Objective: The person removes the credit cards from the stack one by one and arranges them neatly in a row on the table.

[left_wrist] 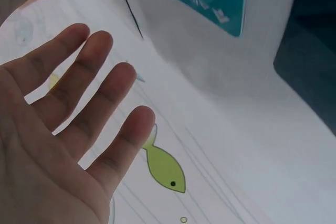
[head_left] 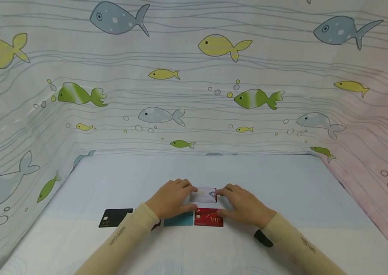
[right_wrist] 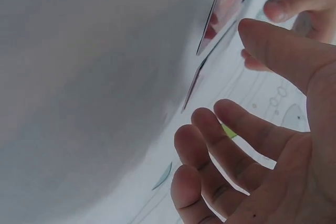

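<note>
A whitish card (head_left: 203,195) with a dark right end lies flat between the two hands in the head view. My left hand (head_left: 172,199) has its index fingertip at the card's left edge, its thumb over the gap by the teal card (head_left: 179,219). On the other side my right hand (head_left: 247,205) puts its index fingertip at the right edge, while the thumb overlaps a corner of the red VIP card (head_left: 207,218). Both wrist views show relaxed, spread fingers with nothing gripped in the palm. Seen edge-on, the red card (right_wrist: 229,3) is in the right wrist view.
A black VIP card (head_left: 113,217) lies at the left end of the lower row. Another dark card (head_left: 156,225) is mostly hidden under the left forearm. The pale table (head_left: 194,252) is walled by fish-printed cloth (head_left: 194,91). A black strap (head_left: 263,238) shows at the right wrist.
</note>
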Action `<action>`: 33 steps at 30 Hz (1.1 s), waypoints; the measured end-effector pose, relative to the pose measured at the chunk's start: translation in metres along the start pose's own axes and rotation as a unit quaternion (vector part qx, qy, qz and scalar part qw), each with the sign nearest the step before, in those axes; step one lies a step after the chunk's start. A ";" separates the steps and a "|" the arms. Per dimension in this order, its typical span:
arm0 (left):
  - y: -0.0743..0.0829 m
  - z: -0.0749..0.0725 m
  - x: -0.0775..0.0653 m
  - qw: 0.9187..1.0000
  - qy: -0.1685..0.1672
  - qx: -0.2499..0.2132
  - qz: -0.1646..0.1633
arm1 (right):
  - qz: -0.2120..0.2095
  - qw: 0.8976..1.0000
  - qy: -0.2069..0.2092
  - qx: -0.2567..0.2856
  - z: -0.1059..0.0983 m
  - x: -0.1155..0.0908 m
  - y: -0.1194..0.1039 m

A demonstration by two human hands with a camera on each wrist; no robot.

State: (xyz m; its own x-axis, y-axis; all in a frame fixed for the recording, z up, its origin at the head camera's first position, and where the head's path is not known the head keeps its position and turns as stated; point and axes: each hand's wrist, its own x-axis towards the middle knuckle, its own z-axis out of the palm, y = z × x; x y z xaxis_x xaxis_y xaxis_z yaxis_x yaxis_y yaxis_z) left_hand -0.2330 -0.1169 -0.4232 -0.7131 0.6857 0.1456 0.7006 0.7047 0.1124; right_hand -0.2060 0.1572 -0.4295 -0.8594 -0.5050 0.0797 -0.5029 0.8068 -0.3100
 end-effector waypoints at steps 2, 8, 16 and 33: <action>-0.002 0.001 0.004 1.000 -0.004 -0.003 -0.005 | 0.004 1.000 0.002 0.002 -0.001 0.004 0.000; -0.010 0.008 0.012 1.000 -0.020 -0.005 -0.017 | 0.000 1.000 -0.002 0.009 0.002 0.017 0.001; -0.019 0.016 0.020 0.998 -0.040 -0.016 -0.039 | 0.016 1.000 -0.013 -0.003 0.005 0.035 0.002; -0.019 0.017 0.026 0.998 -0.045 -0.016 -0.034 | 0.018 1.000 -0.026 0.001 0.008 0.043 0.000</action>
State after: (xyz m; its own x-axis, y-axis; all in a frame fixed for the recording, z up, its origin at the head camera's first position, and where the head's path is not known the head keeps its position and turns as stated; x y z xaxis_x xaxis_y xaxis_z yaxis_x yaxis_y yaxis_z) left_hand -0.2654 -0.1098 -0.4388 -0.7580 0.6506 0.0467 0.6491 0.7455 0.1515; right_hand -0.2426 0.1333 -0.4339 -0.8706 -0.4916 0.0201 -0.4723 0.8236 -0.3140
